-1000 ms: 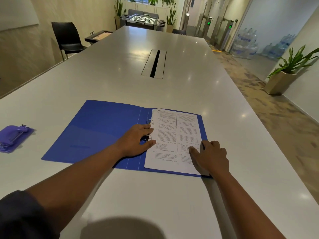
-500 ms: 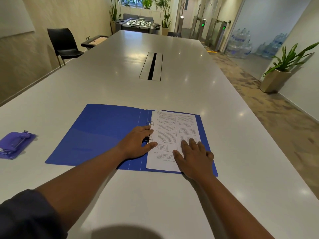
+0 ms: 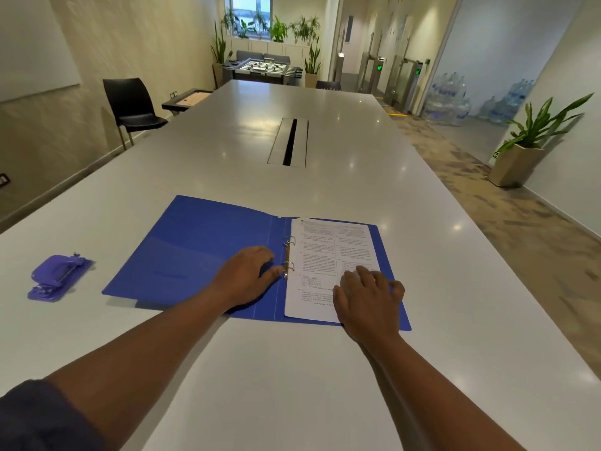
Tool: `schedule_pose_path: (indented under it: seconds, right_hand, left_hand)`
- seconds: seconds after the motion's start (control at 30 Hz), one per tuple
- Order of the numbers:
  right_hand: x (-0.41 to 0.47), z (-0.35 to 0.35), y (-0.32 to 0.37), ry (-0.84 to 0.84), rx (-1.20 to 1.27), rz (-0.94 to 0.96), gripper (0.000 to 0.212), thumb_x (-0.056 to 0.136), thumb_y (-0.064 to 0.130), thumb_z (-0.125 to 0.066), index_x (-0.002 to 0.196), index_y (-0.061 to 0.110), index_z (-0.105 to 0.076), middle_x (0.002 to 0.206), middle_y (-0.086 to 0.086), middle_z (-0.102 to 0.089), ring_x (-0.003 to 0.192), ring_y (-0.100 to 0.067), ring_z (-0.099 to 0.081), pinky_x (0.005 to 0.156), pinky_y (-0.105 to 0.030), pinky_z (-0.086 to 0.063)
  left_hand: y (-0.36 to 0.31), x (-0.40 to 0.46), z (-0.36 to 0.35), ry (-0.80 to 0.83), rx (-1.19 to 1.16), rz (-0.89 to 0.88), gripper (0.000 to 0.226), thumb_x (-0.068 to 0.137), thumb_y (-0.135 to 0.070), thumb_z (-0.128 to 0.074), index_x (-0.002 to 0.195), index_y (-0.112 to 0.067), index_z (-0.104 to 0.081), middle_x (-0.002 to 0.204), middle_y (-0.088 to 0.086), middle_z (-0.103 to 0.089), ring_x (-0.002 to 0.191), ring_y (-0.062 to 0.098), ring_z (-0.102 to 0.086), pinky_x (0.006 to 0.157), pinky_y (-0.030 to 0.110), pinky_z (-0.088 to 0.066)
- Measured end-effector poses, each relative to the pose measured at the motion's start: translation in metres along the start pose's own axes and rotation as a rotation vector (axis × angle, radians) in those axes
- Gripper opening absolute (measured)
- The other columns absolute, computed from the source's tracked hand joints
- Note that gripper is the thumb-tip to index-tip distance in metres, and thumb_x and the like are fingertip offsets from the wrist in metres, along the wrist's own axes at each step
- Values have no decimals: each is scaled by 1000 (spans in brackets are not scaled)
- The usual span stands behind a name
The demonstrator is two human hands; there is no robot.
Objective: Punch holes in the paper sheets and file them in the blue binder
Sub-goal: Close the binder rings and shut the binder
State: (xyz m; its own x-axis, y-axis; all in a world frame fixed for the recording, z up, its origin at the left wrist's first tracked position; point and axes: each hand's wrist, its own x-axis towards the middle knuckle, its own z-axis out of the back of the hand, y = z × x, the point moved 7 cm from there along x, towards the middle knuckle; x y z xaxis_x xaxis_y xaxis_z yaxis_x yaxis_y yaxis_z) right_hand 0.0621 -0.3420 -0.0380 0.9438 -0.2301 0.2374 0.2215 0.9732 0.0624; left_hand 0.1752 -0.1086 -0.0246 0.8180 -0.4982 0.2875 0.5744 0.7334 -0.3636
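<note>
Two hands on the open blue binder [image 3: 201,252], flat on the white table [image 3: 292,369] near its front edge. Left hand [image 3: 245,276] palm-down on the inner cover just left of the metal rings [image 3: 288,255], fingers loosely curved and close together, fingertips touching the lower ring, gripping nothing that can be seen. Same spot as half a second ago. Right hand [image 3: 369,296] flat on the lower right corner of the paper sheets [image 3: 325,255], fingers straight and slightly spread, pressing the stack down; a second ago curled at the sheets' right edge, since moved inward onto the page. Sheets threaded on the two rings, lying on the binder's right half, printed text upside down to the viewer. Rings now closed and plainly visible, earlier partly hidden under the left fingers. Purple hole punch [image 3: 58,276] well apart on the left of the table, untouched. Dark sleeve [image 3: 39,418] at the lower left corner. Black chair [image 3: 133,109] beside the table's far left.
</note>
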Motion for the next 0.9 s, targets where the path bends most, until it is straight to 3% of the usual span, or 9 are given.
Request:
schedule_pose_path:
  seconds: [0.07, 0.13, 0.3, 0.4, 0.5, 0.6, 0.7, 0.83, 0.9]
  right_hand:
    - [-3, 7, 4, -52, -55, 29, 31, 98, 46, -39, 94, 26, -62, 103, 5, -70, 101, -22, -60, 100, -50, -35]
    - [-4, 12, 10, -49, -73, 34, 30, 99, 47, -40, 88, 27, -60, 94, 6, -69, 94, -20, -59, 98, -48, -34]
    - [-8, 16, 48, -26, 16, 140, 25, 95, 52, -45, 102, 30, -57, 110, 10, -66, 103, -18, -59, 100, -44, -39]
    - [-12, 17, 71, -18, 98, 203, 29, 97, 51, -40, 106, 29, -57, 114, 10, -64, 106, -16, -58, 98, -40, -41]
    - [-13, 18, 87, 33, 131, 233, 40, 96, 51, -32, 116, 29, -58, 124, 9, -62, 115, -17, -55, 101, -38, -39]
    - [-13, 18, 99, 91, 145, 255, 48, 94, 54, -28, 124, 29, -57, 133, 10, -59, 122, -17, -52, 104, -37, -37]
    - [-14, 17, 105, 99, 122, 237, 42, 96, 56, -30, 118, 31, -56, 129, 13, -60, 116, -16, -53, 101, -36, -39]
    - [-15, 8, 104, 145, 134, 183, 41, 95, 59, -29, 110, 31, -56, 123, 14, -62, 111, -14, -55, 98, -37, -41]
    - [-17, 5, 104, 167, 152, 167, 41, 95, 61, -29, 108, 31, -55, 122, 14, -62, 110, -14, -54, 99, -37, -42]
  left_hand:
    - [15, -5, 8, -14, 26, 74, 36, 96, -52, -58, 102, -17, -64, 98, -3, -64, 86, 17, -60, 74, 37, -56]
    - [30, -11, 17, 1, 52, 180, 39, 94, -52, -60, 103, -14, -65, 101, 0, -63, 93, 23, -61, 79, 39, -54]
    - [70, -27, 51, 65, 208, 518, 58, 88, -67, -54, 124, -21, -59, 132, 5, -55, 125, 32, -48, 99, 48, -44]
    - [95, -41, 67, 105, 146, 696, 75, 86, -73, -51, 142, -23, -47, 157, 10, -35, 146, 40, -26, 113, 59, -30]
    - [109, -49, 84, 108, 133, 765, 84, 85, -76, -50, 151, -25, -36, 166, 11, -18, 152, 42, -13, 117, 61, -22]
    - [122, -56, 101, 104, 137, 875, 88, 85, -76, -49, 155, -29, -26, 166, 11, -12, 151, 42, -10, 117, 61, -16]
    - [139, -65, 112, 96, 51, 963, 83, 84, -71, -54, 149, -24, -33, 154, 12, -28, 138, 41, -35, 109, 55, -29]
    - [149, -61, 136, -14, -213, 883, 43, 80, -33, -62, 113, -6, -54, 120, 18, -60, 95, 34, -59, 84, 41, -49]
    - [142, -51, 159, -83, -197, 850, 34, 78, -22, -60, 108, -4, -55, 115, 20, -63, 96, 37, -60, 86, 42, -50]
